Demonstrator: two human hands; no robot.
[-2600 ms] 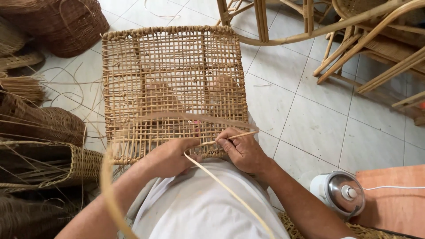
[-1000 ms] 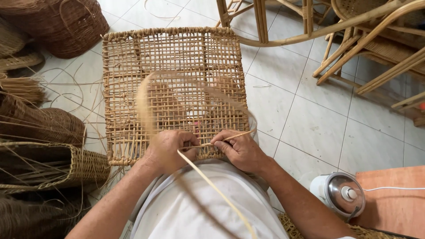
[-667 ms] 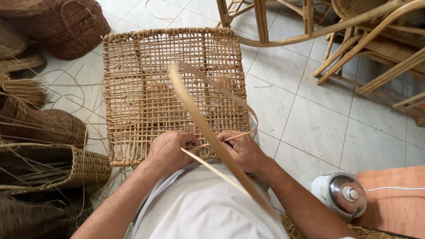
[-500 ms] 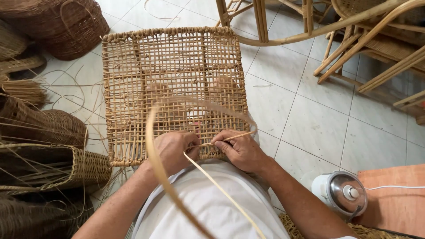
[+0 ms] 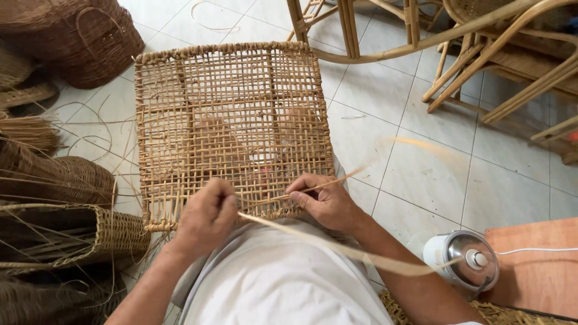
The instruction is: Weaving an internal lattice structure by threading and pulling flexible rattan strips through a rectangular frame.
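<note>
Head view: square tan woven rattan panel [image 5: 232,120] at frame centre, near edge across lap. Left hand [image 5: 206,216] closed, pinching long pale rattan strip [image 5: 337,248] at near edge; strip's long axis runs lower right toward round silver appliance [image 5: 462,260], free end blurred. Right hand [image 5: 325,201] just right, fingers curled on thin stick [image 5: 316,188] poked into weave. No labels readable. Dark wicker baskets [image 5: 78,36] upper left.

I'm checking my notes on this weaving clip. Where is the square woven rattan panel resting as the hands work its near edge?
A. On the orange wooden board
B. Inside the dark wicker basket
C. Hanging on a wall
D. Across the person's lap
D: the square woven rattan panel lies flat across the lap, its near edge under the left hand and right hand.
</note>
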